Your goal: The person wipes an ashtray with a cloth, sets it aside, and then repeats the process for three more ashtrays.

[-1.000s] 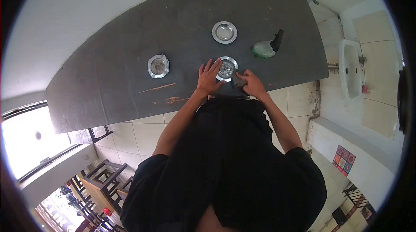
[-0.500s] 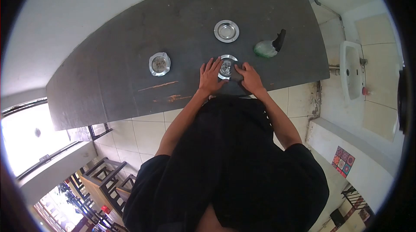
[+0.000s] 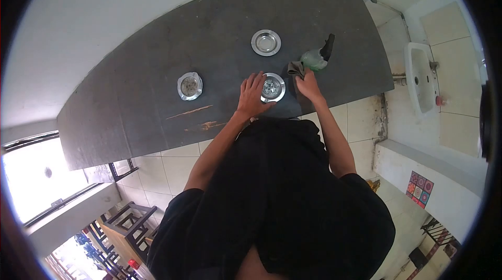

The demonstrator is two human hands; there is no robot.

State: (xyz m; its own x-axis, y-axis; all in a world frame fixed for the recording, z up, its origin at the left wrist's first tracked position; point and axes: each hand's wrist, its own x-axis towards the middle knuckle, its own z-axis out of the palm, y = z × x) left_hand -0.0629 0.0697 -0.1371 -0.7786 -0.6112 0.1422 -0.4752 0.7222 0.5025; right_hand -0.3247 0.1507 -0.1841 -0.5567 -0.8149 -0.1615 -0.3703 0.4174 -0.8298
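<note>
Between my hands a round metal ashtray (image 3: 272,89) lies on the dark grey table (image 3: 225,44). My left hand (image 3: 252,97) holds its left side, fingers along the far left rim and thumb at the near edge. To the right of it, my right hand (image 3: 308,85) is closed on a bunched grey cloth (image 3: 295,68), lifted clear of the ashtray. Just beyond that hand is a spray bottle (image 3: 315,59) with a black head and greenish liquid.
A second round metal ashtray (image 3: 266,43) sits farther back. To the left lies another ashtray (image 3: 190,86) with a notched rim and a dirty-looking inside. A white washbasin (image 3: 420,78) is on the right wall. Wooden stools (image 3: 128,220) stand at lower left.
My right hand has moved from the ashtray to the right, beside the spray bottle, with the cloth bunched in it. My left hand stays at the ashtray, whose inside now shows more.
</note>
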